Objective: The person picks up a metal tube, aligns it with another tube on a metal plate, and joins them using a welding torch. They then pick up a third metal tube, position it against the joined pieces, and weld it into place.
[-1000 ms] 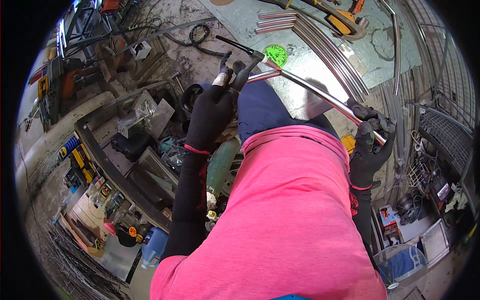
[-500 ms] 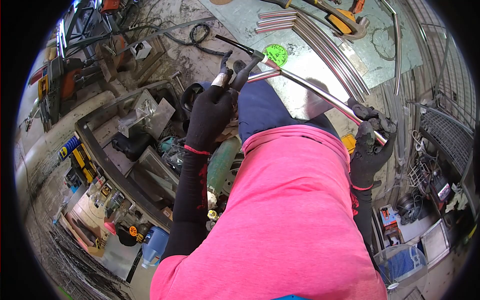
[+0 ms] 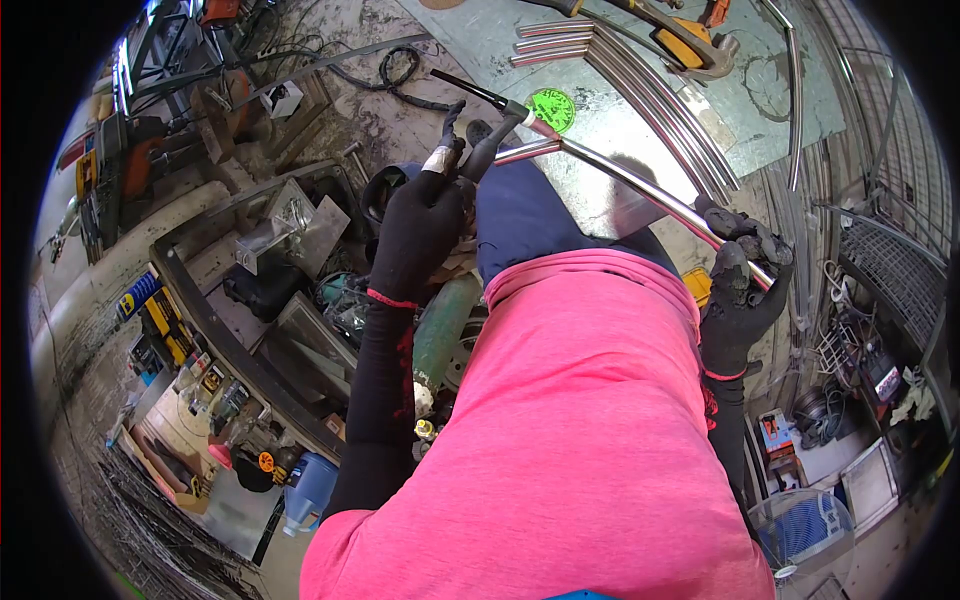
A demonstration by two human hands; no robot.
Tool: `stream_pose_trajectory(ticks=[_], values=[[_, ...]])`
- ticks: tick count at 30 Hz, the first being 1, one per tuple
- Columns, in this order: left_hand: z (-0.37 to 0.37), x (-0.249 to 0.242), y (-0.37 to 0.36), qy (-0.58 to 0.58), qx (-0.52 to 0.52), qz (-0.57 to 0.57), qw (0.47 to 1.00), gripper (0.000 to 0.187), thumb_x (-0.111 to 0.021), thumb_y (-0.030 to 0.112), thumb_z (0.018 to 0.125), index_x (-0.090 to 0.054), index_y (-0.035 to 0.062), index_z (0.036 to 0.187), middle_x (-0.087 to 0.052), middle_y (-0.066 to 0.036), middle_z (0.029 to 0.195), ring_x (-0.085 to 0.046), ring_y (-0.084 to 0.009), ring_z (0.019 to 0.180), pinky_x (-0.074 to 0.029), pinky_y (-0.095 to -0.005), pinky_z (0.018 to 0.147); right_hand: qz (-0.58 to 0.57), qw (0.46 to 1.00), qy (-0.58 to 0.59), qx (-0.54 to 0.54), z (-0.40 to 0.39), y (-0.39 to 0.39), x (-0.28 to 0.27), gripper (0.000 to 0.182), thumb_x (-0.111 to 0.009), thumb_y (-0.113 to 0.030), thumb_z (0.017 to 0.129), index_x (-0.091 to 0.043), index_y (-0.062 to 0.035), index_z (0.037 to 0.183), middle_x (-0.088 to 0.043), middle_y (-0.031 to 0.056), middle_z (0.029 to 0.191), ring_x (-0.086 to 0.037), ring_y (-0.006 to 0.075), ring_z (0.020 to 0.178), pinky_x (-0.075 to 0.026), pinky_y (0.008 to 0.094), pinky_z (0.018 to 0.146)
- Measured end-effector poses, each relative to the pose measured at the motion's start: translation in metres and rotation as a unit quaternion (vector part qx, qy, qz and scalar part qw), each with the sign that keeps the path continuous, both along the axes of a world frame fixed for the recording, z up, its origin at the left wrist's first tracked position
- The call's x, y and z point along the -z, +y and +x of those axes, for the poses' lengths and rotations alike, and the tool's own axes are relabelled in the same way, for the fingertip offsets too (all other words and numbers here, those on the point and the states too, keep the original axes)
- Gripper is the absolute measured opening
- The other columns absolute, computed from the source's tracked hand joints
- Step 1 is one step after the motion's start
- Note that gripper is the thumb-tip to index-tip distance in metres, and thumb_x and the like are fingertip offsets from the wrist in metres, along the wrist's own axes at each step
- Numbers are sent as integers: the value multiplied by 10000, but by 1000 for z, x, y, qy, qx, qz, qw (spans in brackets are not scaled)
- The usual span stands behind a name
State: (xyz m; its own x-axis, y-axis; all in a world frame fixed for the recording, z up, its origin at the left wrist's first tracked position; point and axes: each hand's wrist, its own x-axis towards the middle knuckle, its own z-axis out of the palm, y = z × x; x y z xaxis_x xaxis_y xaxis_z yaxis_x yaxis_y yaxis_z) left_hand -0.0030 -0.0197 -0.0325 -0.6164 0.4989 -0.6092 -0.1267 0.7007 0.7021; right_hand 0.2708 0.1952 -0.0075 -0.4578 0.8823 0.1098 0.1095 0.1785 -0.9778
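My left hand [image 3: 420, 225], in a black glove with light tape on one finger, is closed round the handle of a TIG welding torch [image 3: 514, 112]. One finger stretches up beside the handle. The torch's pinkish nozzle points right, at the bend of a shiny metal tube [image 3: 640, 185]. That tube has a short leg on the left and a long leg slanting down to the right. Gloved fingers of my right hand [image 3: 740, 265] wrap round the long leg near its lower end. Behind the nozzle lies a round green disc [image 3: 551, 110] with dark markings.
Several bent tubes [image 3: 655, 115] lie side by side on the metal sheet [image 3: 775, 75], with a hammer [image 3: 705, 60] beyond them. Black cable [image 3: 395, 75] loops on the floor. A dark-rimmed bin [image 3: 215, 330] stands left; wire racks [image 3: 900, 255] stand right.
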Motion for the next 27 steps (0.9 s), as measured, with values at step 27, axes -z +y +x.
stream_pose_trajectory(ticks=[27], values=[[3, 1, -3, -93, -89, 30, 991, 238, -646, 134, 1042, -768, -31, 1163, -702, -34, 789, -620, -71, 678, -482, -267, 602, -152, 987, -1, 59, 11, 3, 8, 337, -743, -21, 988, -625, 12, 1301, -691, 118, 1212, -676, 222, 1122, -533, 401, 1052]])
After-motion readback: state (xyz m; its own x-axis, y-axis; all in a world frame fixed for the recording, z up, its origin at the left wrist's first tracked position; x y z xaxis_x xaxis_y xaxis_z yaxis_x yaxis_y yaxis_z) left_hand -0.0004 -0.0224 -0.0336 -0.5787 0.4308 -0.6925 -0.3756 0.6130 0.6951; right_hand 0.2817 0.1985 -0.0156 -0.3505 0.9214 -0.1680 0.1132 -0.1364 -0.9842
